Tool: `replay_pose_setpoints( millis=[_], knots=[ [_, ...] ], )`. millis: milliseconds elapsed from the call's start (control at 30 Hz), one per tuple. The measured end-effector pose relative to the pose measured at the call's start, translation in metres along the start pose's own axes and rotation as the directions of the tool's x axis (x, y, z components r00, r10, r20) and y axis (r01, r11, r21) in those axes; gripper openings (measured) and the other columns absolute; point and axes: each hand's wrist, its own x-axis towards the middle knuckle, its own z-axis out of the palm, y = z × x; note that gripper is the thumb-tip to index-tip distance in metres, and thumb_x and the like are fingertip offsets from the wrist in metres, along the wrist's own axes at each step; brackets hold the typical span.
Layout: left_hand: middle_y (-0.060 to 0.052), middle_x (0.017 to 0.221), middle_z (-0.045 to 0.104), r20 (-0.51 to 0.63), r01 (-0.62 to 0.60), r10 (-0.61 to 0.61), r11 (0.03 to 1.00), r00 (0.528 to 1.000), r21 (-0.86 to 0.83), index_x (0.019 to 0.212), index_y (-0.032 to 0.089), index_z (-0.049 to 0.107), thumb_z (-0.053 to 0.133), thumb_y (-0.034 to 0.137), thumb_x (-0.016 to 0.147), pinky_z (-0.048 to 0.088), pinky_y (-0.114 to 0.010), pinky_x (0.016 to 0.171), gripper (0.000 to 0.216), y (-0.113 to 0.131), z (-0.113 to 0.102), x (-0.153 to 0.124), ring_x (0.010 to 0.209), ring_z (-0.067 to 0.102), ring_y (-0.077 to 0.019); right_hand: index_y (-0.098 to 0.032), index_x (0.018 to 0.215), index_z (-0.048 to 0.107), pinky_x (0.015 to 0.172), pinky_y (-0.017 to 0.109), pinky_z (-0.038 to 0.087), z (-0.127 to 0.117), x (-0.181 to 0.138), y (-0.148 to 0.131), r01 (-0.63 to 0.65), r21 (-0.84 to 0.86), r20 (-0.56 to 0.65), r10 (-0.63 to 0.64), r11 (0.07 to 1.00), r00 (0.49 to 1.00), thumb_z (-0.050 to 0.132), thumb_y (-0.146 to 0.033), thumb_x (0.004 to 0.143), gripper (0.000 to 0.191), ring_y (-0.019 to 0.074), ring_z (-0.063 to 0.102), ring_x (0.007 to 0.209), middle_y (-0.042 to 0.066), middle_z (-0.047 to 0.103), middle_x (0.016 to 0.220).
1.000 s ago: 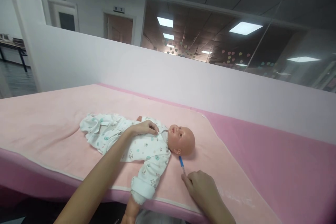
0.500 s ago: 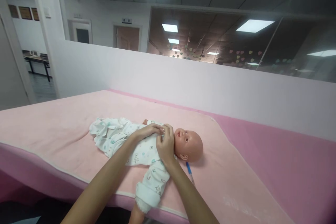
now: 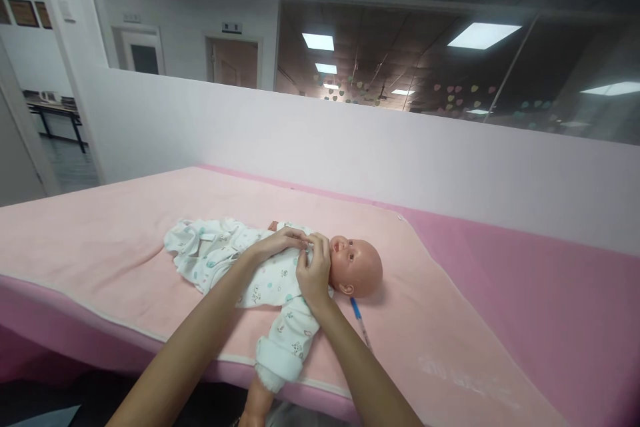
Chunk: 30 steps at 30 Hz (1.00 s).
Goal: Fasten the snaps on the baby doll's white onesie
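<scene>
A baby doll (image 3: 367,267) lies on its back, its head to the right. It wears a white printed baby outfit (image 3: 273,287) with green and blue spots and small animal figures. One sleeve (image 3: 285,340) hangs toward me, and the doll's hand passes the near edge. My left hand (image 3: 281,241) rests across the upper chest, its fingertips pinched at the front of the outfit. Close by the doll's chin, my right hand (image 3: 315,270) has curled fingers on the same spot, meeting the left. The bit of cloth between the fingertips is mostly hidden.
A thin stick with a blue end (image 3: 356,308), perhaps a pen or thermometer, lies beside the doll's head. The pink padded mat (image 3: 120,213) has a raised near edge. Behind it stands a low white wall (image 3: 300,133) with glass above.
The view has shifted slightly, so the doll and hands appear a little higher and further left. Both hands stay at the outfit's neckline with only small finger motion.
</scene>
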Motion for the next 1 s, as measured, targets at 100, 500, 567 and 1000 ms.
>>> replay_pose_setpoints(
  millis=[100,500,567,1000],
  knots=[
    [0.0,0.07,0.061,0.01,-0.004,0.004,1.0,1.0,0.025,0.074,0.014,0.063,0.059,0.028,0.063,0.038,-0.024,0.07,0.018,-0.001,-0.0002,0.0,0.073,0.053,-0.0149,-0.019,0.094,0.05,0.088,0.034,0.039,0.0001,-0.0004,0.0003,0.001,0.005,-0.009,-0.001,1.0,1.0,0.038,-0.007,0.073,0.027,0.0193,0.047,0.099,0.008,0.049,0.1],
    [0.003,0.064,0.056,0.017,-0.011,0.01,0.998,1.0,0.057,0.073,0.013,0.06,0.059,0.026,0.063,0.036,-0.021,0.063,0.017,-0.0046,-0.0022,0.0018,0.065,0.05,-0.0112,-0.019,0.086,0.051,0.084,0.032,0.042,0.0031,-0.0011,0.002,0.01,0.024,-0.059,-0.009,1.0,0.998,0.039,-0.004,0.074,0.023,0.0169,0.048,0.095,0.006,0.048,0.095],
    [0.004,0.063,0.055,0.024,-0.015,0.014,0.999,1.0,0.039,0.072,0.013,0.06,0.06,0.025,0.063,0.035,-0.02,0.061,0.015,-0.004,-0.0017,0.0016,0.064,0.048,-0.0101,-0.019,0.084,0.051,0.085,0.032,0.041,0.0032,-0.0011,0.002,0.005,0.03,-0.063,-0.003,1.0,0.998,0.039,-0.003,0.073,0.023,0.0169,0.048,0.095,0.006,0.048,0.094],
    [0.003,0.065,0.058,0.064,-0.024,0.028,0.997,0.998,-0.069,0.071,0.013,0.06,0.057,0.018,0.062,0.036,-0.02,0.065,0.011,-0.0026,-0.0012,0.0002,0.066,0.049,-0.0101,-0.019,0.083,0.051,0.083,0.03,0.041,0.0027,-0.0012,0.0016,-0.004,0.03,-0.073,0.006,1.0,0.997,0.04,-0.003,0.072,0.022,0.0165,0.048,0.094,0.006,0.048,0.093]
  ],
)
